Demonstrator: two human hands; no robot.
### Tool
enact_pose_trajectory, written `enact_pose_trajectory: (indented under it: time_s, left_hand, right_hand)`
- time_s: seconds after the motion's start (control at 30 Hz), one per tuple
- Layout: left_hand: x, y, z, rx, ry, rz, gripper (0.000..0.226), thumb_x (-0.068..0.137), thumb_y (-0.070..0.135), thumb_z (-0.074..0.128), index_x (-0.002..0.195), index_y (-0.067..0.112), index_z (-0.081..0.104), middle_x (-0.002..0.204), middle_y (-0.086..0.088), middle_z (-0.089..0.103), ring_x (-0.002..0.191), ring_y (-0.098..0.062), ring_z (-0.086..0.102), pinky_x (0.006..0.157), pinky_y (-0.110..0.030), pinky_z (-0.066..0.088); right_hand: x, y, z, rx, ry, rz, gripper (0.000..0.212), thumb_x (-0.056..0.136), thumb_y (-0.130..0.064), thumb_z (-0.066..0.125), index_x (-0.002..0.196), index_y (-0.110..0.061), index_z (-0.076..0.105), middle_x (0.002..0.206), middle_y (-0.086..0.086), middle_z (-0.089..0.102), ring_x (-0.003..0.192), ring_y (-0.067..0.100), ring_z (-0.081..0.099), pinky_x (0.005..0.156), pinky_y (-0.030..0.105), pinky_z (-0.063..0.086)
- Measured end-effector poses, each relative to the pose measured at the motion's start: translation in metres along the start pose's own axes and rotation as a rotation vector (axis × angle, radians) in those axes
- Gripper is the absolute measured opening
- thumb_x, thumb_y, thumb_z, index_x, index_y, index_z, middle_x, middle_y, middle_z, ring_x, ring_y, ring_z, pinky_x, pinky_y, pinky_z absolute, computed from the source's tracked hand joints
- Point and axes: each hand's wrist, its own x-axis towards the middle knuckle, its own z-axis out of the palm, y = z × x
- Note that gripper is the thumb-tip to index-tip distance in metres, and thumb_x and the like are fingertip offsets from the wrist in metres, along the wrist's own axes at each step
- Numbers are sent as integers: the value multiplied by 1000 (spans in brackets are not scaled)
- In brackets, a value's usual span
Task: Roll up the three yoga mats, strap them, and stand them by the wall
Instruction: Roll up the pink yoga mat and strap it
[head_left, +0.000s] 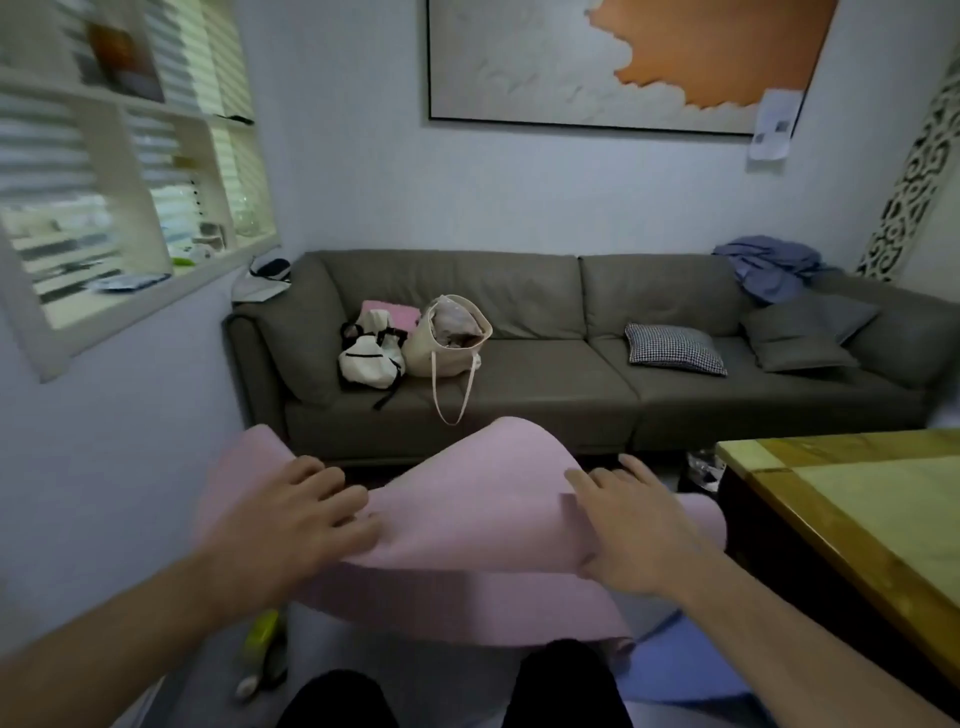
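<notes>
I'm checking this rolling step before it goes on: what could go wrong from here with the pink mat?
Both hands, left hand and right hand, seem to lie on the pink mat with fairly straight fingers, so the loose, bulging mat may spring open or roll unevenly. The wooden table stands close on the right; the mat's end could catch on it.

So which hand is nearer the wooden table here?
Right. The right hand lies on the pink mat just short of the wooden table; the left hand is across the mat, far side.
</notes>
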Motion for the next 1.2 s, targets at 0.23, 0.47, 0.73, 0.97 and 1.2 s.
enact_pose_trajectory:
  time_s: [0.23,0.47,0.73,0.97,1.2]
  left_hand:
    - [-98,95,12,-217,-614,-302,91,33,32,90,119,25,59,95,-2,54,78,-29,58,74,-42,42]
    - [-102,139,3,-479,-856,-525,91,81,96,26,159,49,21,137,-3,44,131,-30,46,108,-42,39]
    - [-67,151,6,-697,-955,-557,56,78,71,73,105,29,47,118,3,55,101,-18,48,79,-34,41]
    - [-103,170,-4,-535,-826,-658,56,91,78,52,114,27,45,122,1,66,112,-23,62,80,-36,43]
    - [-120,157,-14,-810,-956,-814,70,86,93,28,84,28,53,96,13,60,100,-14,57,86,-34,42]
  right_hand:
    - [-66,-68,90,133,-148,-107,45,86,-50,60,123,-27,48,119,-1,60,112,28,62,85,42,51]
    - [-75,-97,96,86,-237,-230,28,87,-34,60,114,-27,54,114,3,65,103,33,66,75,39,45]
    - [-78,-130,76,59,-450,-383,45,86,-52,74,119,-24,60,121,6,65,111,31,64,77,36,42]
    - [-85,-130,67,198,-482,-219,58,85,-76,63,116,-28,53,117,-1,63,101,25,60,79,37,46]
    - [-76,-136,71,207,-516,-191,51,89,-74,64,93,-23,62,105,3,68,95,28,66,75,33,49]
